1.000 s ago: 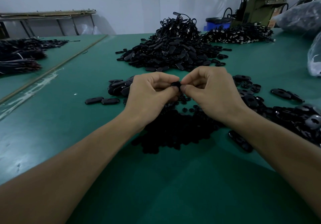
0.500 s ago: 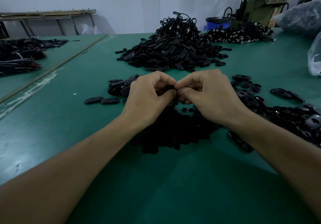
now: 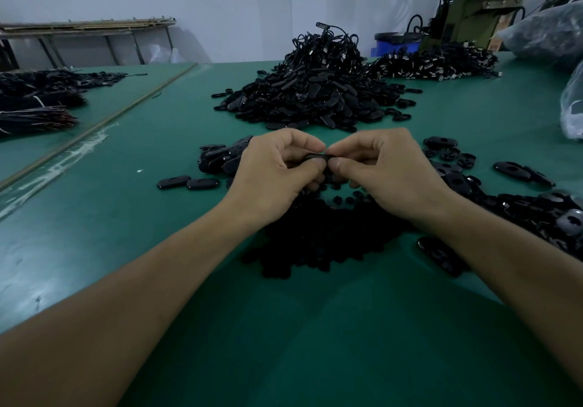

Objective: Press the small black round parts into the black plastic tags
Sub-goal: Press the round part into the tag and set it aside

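One tag [image 3: 316, 155], mostly hidden

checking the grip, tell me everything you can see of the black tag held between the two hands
The black tag shows only as a thin, dark, glossy strip, plastic by its look, seen nearly edge-on and about level over the green table. The left hand pinches its left end, the right hand its right end, thumbs below. Fingers hide most of it; whether a round part is seated cannot be told.

Curled fingers [image 3: 299, 144] cover most of the thin black plastic tag [image 3: 316, 156], so its middle cannot be seen.
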Demonstrator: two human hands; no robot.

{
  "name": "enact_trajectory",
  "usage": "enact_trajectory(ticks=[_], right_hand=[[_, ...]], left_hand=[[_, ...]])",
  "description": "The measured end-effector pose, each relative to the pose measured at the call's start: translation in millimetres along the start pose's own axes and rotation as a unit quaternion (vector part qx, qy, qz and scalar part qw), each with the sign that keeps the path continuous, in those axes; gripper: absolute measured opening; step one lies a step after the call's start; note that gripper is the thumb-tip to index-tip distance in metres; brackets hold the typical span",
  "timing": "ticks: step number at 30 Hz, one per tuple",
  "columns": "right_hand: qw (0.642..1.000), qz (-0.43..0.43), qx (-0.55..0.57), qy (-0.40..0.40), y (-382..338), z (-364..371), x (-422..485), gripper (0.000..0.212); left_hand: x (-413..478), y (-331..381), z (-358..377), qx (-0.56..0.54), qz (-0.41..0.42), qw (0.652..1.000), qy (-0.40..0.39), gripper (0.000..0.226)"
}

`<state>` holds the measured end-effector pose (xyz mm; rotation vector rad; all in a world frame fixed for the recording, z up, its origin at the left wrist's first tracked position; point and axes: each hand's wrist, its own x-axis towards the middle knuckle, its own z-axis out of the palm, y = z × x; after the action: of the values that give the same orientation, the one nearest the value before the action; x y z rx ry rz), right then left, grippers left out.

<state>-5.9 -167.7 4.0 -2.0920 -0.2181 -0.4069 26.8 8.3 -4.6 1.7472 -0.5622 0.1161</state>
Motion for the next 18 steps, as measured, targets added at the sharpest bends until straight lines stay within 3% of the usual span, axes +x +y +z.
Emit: enact_trajectory(ticks=[10,18], right_hand=[[0.997,0.019,0.075,-0.023,0.6,-3.4,1.1,0.007],[0.997,0.013,0.071,-0.01,1.5,-3.5,1.3,0.004]], left_hand=[[-0.9,3.6,-1.3,-0.048,-0.036,0.998,0.004,0.014],[-1.4,5.3,-0.6,-0.056,-0.041,0.998,0.0,0.014]])
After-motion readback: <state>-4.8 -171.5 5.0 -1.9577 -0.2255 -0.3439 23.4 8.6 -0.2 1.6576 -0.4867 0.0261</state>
